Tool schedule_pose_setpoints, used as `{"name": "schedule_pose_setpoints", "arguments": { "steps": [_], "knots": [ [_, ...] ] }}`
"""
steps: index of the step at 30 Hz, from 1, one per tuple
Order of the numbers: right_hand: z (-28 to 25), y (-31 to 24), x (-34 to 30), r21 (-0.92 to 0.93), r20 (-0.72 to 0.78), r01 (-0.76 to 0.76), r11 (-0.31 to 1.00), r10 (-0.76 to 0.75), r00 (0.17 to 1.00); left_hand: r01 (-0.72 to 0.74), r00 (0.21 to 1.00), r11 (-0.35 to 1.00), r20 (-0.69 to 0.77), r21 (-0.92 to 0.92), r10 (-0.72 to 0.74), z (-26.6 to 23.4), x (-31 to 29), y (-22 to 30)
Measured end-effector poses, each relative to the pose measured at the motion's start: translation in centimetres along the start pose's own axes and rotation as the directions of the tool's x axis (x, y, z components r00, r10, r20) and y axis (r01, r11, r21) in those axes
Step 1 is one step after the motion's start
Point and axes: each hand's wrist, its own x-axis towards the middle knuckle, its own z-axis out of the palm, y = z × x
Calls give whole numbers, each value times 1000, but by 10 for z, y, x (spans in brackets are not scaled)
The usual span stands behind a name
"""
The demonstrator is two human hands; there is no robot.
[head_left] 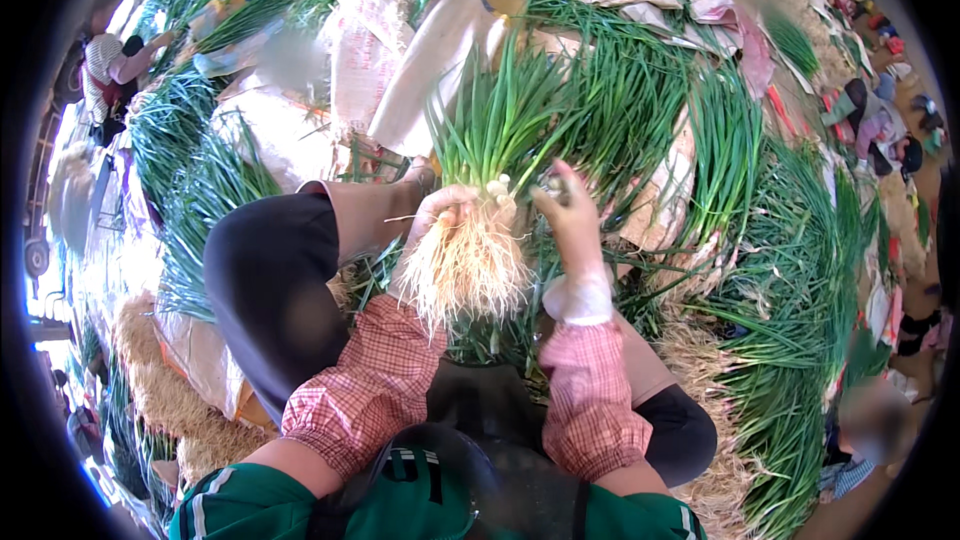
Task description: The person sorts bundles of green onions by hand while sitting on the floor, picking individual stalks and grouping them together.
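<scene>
Onion heaps [740,170]: we see green onions piled across the frame's upper and right areas.
Bunch [490,170]: centre frame, roots [465,265] hanging down.
Left hand [437,215]: closed around our bunch above the roots.
Right hand [572,230]: gloved, pinching stalks beside it.

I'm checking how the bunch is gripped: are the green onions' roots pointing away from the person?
No. The left hand holds the bunch of green onions with its pale roots hanging toward the person, leaves pointing away.
</scene>
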Motion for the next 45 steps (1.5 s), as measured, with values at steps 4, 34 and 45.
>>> {"name": "schedule_pose_setpoints", "arguments": {
  "steps": [4,34,45],
  "knots": [
    [41,7,28,252,-126,176,952,-148,981,15,999,1000,38,-27,-14,-10,0,-3],
    [-88,-7,-39,606,-401,8,796,297,867,154,986,975,-94,163,-140,-16,13,-62],
    [-392,43,-199,-336,-867,-642,689,39,497,144,990,944,-45,298,-137,-42,35,-42]
  ]
}}
